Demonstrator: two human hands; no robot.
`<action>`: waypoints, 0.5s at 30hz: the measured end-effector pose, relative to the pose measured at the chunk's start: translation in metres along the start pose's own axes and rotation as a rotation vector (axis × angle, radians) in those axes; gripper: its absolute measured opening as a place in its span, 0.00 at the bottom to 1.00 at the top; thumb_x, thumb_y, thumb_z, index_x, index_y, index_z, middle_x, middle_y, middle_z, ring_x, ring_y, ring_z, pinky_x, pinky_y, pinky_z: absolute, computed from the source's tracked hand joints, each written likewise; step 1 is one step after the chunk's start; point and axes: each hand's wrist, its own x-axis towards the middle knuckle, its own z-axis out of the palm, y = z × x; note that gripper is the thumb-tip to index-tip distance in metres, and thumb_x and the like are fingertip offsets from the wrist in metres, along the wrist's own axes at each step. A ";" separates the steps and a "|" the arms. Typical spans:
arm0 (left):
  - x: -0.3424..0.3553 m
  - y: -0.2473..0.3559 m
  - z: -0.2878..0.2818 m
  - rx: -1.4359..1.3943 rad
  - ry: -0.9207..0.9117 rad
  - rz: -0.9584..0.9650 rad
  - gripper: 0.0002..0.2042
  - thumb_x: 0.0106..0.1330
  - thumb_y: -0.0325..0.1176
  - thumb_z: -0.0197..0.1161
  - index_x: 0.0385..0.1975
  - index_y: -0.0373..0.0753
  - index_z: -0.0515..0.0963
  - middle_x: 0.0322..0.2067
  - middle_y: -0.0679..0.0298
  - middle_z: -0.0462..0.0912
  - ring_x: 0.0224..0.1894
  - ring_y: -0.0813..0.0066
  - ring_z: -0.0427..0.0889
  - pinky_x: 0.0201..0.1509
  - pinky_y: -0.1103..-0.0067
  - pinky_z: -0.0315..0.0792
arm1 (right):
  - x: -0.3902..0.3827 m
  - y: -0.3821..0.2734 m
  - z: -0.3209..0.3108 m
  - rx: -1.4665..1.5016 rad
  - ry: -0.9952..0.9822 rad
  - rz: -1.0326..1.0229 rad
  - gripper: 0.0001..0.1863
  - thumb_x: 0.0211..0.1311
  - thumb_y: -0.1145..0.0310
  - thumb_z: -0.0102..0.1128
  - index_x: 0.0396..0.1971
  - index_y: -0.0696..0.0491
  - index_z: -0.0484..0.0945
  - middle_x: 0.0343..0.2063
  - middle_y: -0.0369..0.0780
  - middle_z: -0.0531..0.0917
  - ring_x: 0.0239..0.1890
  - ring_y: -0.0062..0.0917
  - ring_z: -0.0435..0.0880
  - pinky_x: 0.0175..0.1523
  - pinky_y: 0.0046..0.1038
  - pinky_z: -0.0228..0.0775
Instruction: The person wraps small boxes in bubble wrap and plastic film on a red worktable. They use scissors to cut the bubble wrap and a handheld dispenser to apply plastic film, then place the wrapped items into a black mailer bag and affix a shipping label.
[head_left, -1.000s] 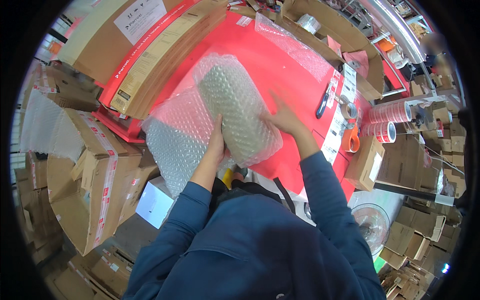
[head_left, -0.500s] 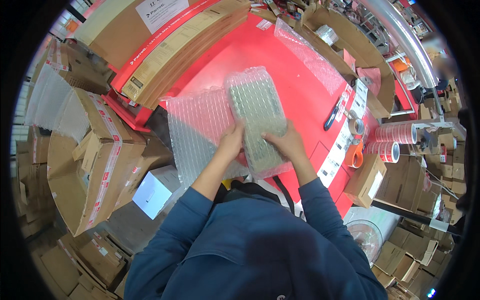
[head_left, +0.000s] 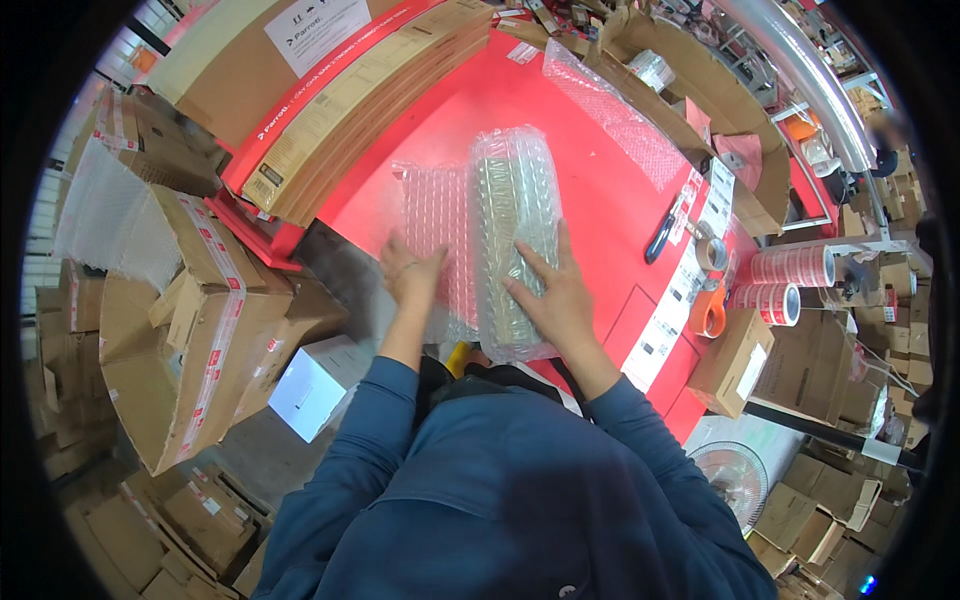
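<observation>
On the red table (head_left: 600, 240) lies a long package in bubble wrap (head_left: 512, 230), its contents blurred by the layers of clear film. From its left side spreads a shorter flap of bubble wrap (head_left: 437, 215). My right hand (head_left: 555, 300) rests on the package's right side, fingers spread. At the flap's left edge is my left hand (head_left: 410, 270), thumb and fingers apart; it touches or nearly touches the film, and I cannot tell which.
Flat cartons (head_left: 380, 100) stand stacked at the far left. To the right lie a cutter (head_left: 661, 238), tape rolls (head_left: 711, 253), an orange tape roll (head_left: 708, 312) and a small brown box (head_left: 731, 362). More bubble wrap (head_left: 620, 125) lies at the back, beside a large open carton (head_left: 720, 90).
The package has turned more upright and lies flatter over the wrap. The loose flap on the left has become narrower. My left hand has moved left, off the package onto the flap's edge.
</observation>
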 end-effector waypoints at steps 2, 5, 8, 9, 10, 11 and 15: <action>0.024 -0.009 -0.021 -0.329 -0.390 -0.228 0.30 0.62 0.48 0.76 0.55 0.30 0.79 0.40 0.55 0.87 0.49 0.65 0.85 0.55 0.69 0.76 | 0.001 -0.003 -0.001 -0.016 -0.050 0.058 0.31 0.61 0.47 0.74 0.65 0.33 0.82 0.81 0.50 0.51 0.72 0.49 0.73 0.67 0.42 0.76; 0.038 0.007 -0.045 -0.640 -0.823 -0.314 0.31 0.65 0.48 0.73 0.57 0.26 0.77 0.38 0.51 0.88 0.48 0.63 0.85 0.55 0.70 0.76 | 0.004 -0.009 -0.008 0.008 -0.150 0.179 0.34 0.61 0.46 0.74 0.68 0.35 0.80 0.81 0.53 0.50 0.72 0.51 0.73 0.67 0.43 0.75; 0.019 0.058 -0.063 -0.632 -0.735 0.013 0.31 0.69 0.49 0.69 0.58 0.25 0.75 0.45 0.43 0.88 0.52 0.53 0.86 0.56 0.64 0.77 | -0.003 -0.027 -0.008 0.081 -0.100 0.242 0.39 0.63 0.45 0.69 0.74 0.37 0.71 0.81 0.58 0.44 0.62 0.58 0.80 0.60 0.47 0.80; 0.006 0.078 -0.069 -0.496 -0.691 0.127 0.31 0.70 0.49 0.68 0.59 0.26 0.74 0.48 0.42 0.87 0.55 0.48 0.86 0.56 0.61 0.77 | -0.012 -0.030 -0.008 0.219 -0.127 0.263 0.41 0.64 0.47 0.69 0.76 0.40 0.67 0.80 0.61 0.42 0.64 0.60 0.78 0.62 0.47 0.78; -0.001 0.092 -0.079 -0.384 -0.701 0.250 0.31 0.70 0.48 0.68 0.62 0.27 0.73 0.50 0.41 0.87 0.56 0.44 0.85 0.56 0.59 0.77 | -0.023 -0.035 -0.005 0.330 -0.180 0.325 0.43 0.65 0.49 0.68 0.77 0.43 0.64 0.79 0.64 0.41 0.66 0.62 0.75 0.64 0.48 0.77; -0.006 0.103 -0.090 -0.317 -0.712 0.423 0.32 0.71 0.48 0.68 0.64 0.29 0.72 0.51 0.40 0.86 0.57 0.40 0.84 0.57 0.57 0.76 | -0.036 -0.036 -0.002 0.370 -0.147 0.282 0.44 0.67 0.49 0.67 0.79 0.48 0.60 0.79 0.67 0.37 0.69 0.63 0.71 0.68 0.49 0.74; -0.009 0.118 -0.124 -0.052 -0.630 0.597 0.32 0.70 0.43 0.70 0.69 0.34 0.70 0.49 0.40 0.86 0.49 0.40 0.86 0.50 0.58 0.78 | -0.081 0.063 -0.035 0.675 -0.022 0.321 0.29 0.70 0.56 0.68 0.65 0.53 0.76 0.64 0.55 0.70 0.61 0.47 0.81 0.60 0.40 0.78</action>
